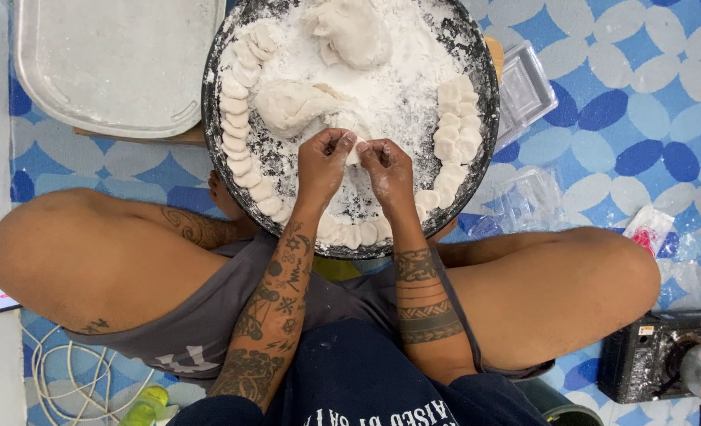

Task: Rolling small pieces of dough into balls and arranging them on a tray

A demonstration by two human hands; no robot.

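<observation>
Both hands meet over the near half of the floured pan: the left hand (324, 158) and right hand (385, 164) pinch one small dough piece (356, 151) between their fingertips, held just above the flour so that crumbs fall back in. Finished dough pieces (240, 134) line the round black pan's rim (208, 118), apart from the dough lumps (295, 106) in the middle. A floured metal tray (114, 63) lies beyond on the patterned floor (642, 95).

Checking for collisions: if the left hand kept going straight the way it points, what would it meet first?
Probably the dough lump just beyond the left hand, lying in the floured pan; depth is unclear.
</observation>
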